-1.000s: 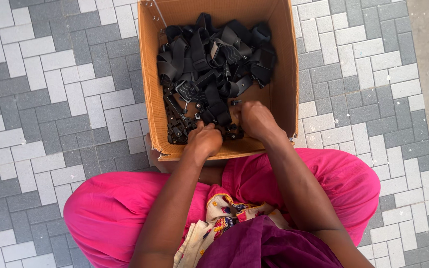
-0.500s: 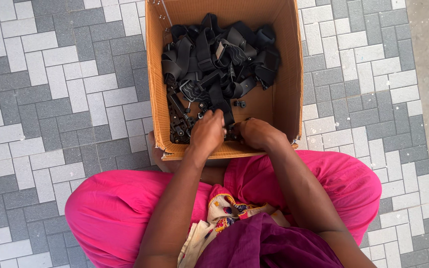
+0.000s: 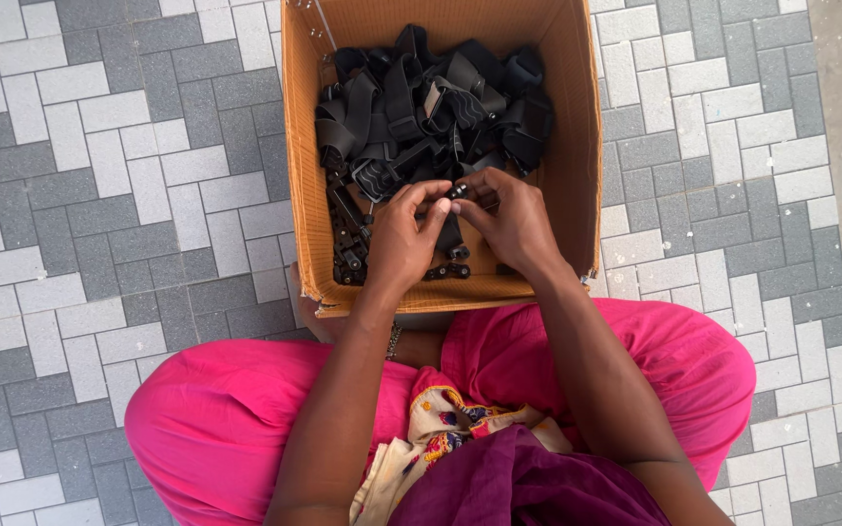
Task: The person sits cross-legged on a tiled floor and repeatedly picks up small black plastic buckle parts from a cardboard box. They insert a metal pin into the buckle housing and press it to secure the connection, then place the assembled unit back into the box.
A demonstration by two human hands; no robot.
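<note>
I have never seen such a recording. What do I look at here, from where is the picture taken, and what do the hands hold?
There is no machine. A camera on a person's head looks straight down at that person's own two hands. The person sits on grey paving in pink trousers. In front stands an open cardboard box with a pile of black straps and small black clips. The left hand and right hand meet over the box and together pinch one small black clip piece between the fingertips. What exactly this piece is, I cannot tell.
</note>
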